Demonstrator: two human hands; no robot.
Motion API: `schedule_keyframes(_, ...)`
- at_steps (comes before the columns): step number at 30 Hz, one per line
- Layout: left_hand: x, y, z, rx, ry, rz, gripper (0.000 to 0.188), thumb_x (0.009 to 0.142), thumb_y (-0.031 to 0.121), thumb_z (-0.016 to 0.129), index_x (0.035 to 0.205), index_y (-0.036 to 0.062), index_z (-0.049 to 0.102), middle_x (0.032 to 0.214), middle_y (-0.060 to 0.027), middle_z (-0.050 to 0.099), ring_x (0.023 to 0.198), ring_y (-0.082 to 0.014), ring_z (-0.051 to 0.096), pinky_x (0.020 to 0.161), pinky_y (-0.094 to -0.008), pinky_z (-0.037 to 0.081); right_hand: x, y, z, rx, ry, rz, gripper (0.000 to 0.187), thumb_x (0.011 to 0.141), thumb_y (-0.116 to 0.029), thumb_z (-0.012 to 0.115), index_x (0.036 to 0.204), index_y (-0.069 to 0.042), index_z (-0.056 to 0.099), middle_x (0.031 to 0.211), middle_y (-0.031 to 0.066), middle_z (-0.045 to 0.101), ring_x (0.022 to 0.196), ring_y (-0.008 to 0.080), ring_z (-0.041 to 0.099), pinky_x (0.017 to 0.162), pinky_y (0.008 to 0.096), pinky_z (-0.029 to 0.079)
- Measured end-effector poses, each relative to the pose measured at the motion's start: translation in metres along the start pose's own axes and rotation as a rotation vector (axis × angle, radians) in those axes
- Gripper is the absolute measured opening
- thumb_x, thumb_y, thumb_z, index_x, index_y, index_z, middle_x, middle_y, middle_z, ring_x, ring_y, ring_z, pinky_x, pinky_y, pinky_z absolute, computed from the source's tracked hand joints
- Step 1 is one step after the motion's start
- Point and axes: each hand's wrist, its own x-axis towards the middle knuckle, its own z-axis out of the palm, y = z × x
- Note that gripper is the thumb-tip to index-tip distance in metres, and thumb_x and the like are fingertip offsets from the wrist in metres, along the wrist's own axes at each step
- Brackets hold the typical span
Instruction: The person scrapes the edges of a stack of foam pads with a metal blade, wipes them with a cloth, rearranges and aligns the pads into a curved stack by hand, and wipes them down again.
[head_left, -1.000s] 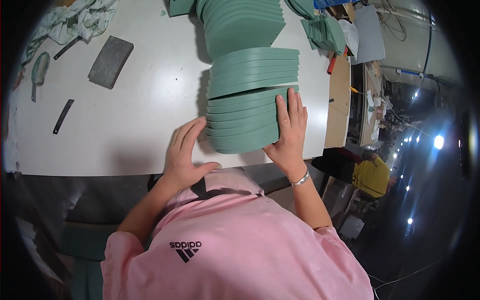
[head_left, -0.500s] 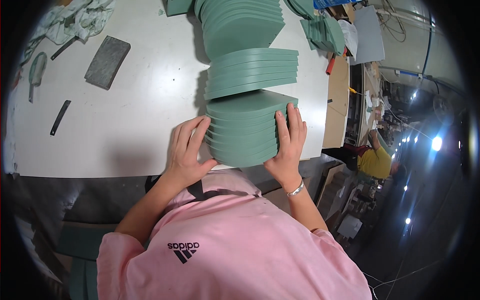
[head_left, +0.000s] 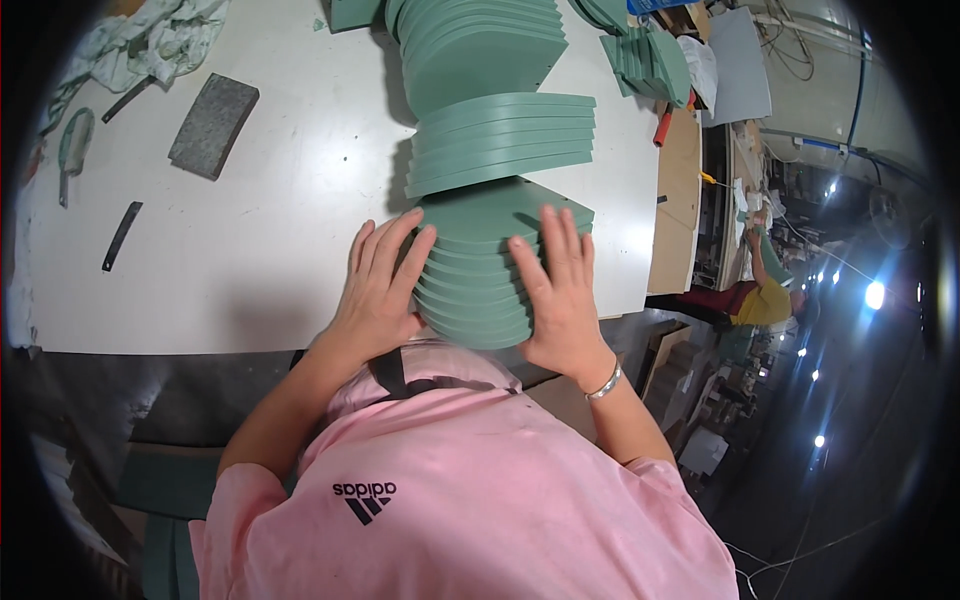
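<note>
A stack of curved green panels [head_left: 475, 265] lies fanned at the table's near edge, close to my body. At its left side rests my left hand [head_left: 375, 290], fingers stretched and apart, tips against the upper panels' edge. My right hand [head_left: 563, 300] is spread on the right side, its slightly blurred fingers reaching over the top panel's corner and side. Just beyond lies a tilted group of similar green panels [head_left: 505, 140], and a larger fanned row of green panels [head_left: 485, 65] continues behind it.
On the white table [head_left: 270, 200] at left lie a grey block [head_left: 214, 125], a dark flat strip [head_left: 122, 237], a handled tool [head_left: 75, 150] and crumpled cloth [head_left: 165, 40]. More green pieces [head_left: 650, 65] and a red-handled tool [head_left: 663, 125] sit at far right. A co-worker [head_left: 760, 300] stands in the right background.
My right hand has moved left over the stack's right side, and my left fingers have shifted up along its left edge. The stack's near panels have slid slightly toward me.
</note>
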Motion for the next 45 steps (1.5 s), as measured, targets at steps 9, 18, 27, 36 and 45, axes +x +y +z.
schedule_keyframes(9, 0.036, 0.027, -0.031, 0.021, 0.044, 0.071, 0.086, 0.060, 0.022, 0.081, 0.138, 0.0075, 0.049, 0.135, -0.0186, 0.046, 0.119, -0.0369, 0.047, 0.102, -0.0527, 0.033, 0.011, 0.027, -0.012, 0.295, 0.149, -0.152, 0.079, 0.056, -0.008, 0.079, 0.132, -0.013, 0.057, 0.146, 0.0223, 0.041, 0.133, 0.0455, 0.040, 0.110, 0.0546, 0.032)
schedule_keyframes(18, 0.102, 0.083, -0.037, 0.123, -0.185, 0.200, 0.094, 0.053, 0.027, 0.086, 0.138, 0.0081, 0.050, 0.141, -0.0134, 0.046, 0.125, -0.0341, 0.045, 0.107, -0.0578, 0.026, -0.025, 0.073, 0.042, 1.225, 0.358, 0.123, 0.105, 0.055, 0.003, 0.081, 0.148, -0.005, 0.033, 0.152, 0.0168, 0.035, 0.143, 0.0304, 0.034, 0.120, 0.0432, 0.025)
schedule_keyframes(27, 0.110, 0.055, -0.003, 0.347, -0.189, 0.082, 0.114, 0.061, 0.055, 0.083, 0.151, 0.0054, 0.033, 0.155, -0.0164, 0.034, 0.144, -0.0392, 0.029, 0.115, -0.0618, 0.011, -0.016, 0.111, 0.060, 1.423, 0.301, 0.241, 0.125, 0.054, -0.002, 0.079, 0.157, -0.004, 0.010, 0.160, 0.0170, 0.021, 0.149, 0.0292, 0.021, 0.121, 0.0372, 0.019)
schedule_keyframes(36, 0.113, 0.054, 0.002, 0.434, -0.278, 0.050, 0.108, 0.057, 0.051, 0.085, 0.146, 0.0081, 0.041, 0.152, -0.0128, 0.040, 0.141, -0.0342, 0.035, 0.115, -0.0625, 0.010, -0.003, 0.116, 0.068, 1.688, 0.313, 0.250, 0.131, 0.047, -0.007, 0.084, 0.157, -0.005, 0.012, 0.158, 0.0159, 0.025, 0.147, 0.0269, 0.025, 0.121, 0.0362, 0.018)
schedule_keyframes(45, 0.114, 0.055, 0.001, 0.469, -0.291, 0.077, 0.107, 0.066, 0.066, 0.075, 0.146, 0.0045, 0.042, 0.152, -0.0153, 0.040, 0.141, -0.0366, 0.034, 0.115, -0.0596, 0.010, -0.002, 0.121, 0.072, 1.620, 0.308, 0.213, 0.130, 0.049, -0.007, 0.082, 0.158, -0.006, 0.010, 0.159, 0.0163, 0.023, 0.147, 0.0277, 0.025, 0.121, 0.0367, 0.017)
